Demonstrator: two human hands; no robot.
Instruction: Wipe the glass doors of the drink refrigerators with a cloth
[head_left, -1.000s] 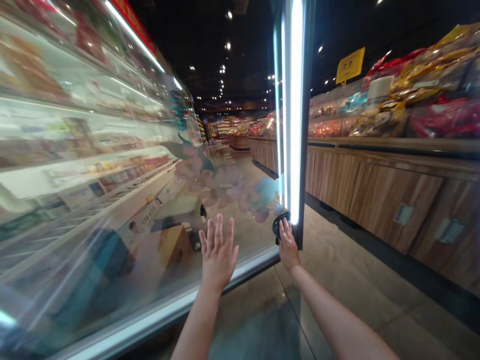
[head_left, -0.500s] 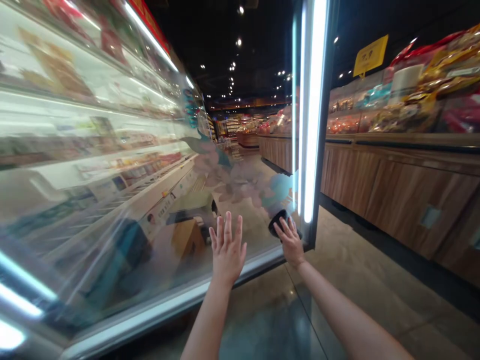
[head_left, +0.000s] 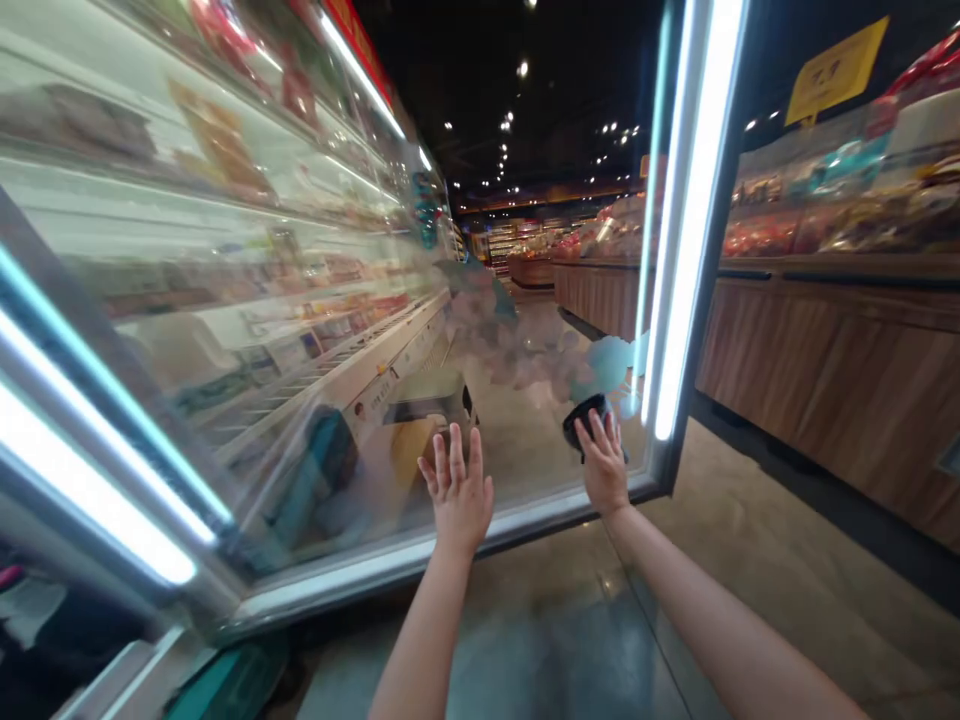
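Note:
A large glass door [head_left: 525,420] with bright light strips along its frame stands in front of me, tilted in the view. My left hand [head_left: 456,500] is spread against or just before the lower part of the glass; contact is hard to tell. Nothing is in its fingers. Near the lower right corner of the door, my right hand [head_left: 604,470] has its fingers stretched out over a dark rounded thing [head_left: 576,418]. That thing is partly covered by the fingers, and its kind is unclear. Faded flower shapes [head_left: 532,345] show on the glass.
Lit shelves [head_left: 300,215] with packaged goods show blurred on the left. To the right runs a wood-panelled counter [head_left: 817,380] piled with wrapped goods, with a yellow price sign [head_left: 838,72] above. Grey floor [head_left: 540,620] lies below the door. A teal object [head_left: 225,680] sits at lower left.
The door and surroundings have shifted right in the picture, bringing the left lit frame strips into fuller view. My right hand has moved slightly right with the door; my left hand stays spread.

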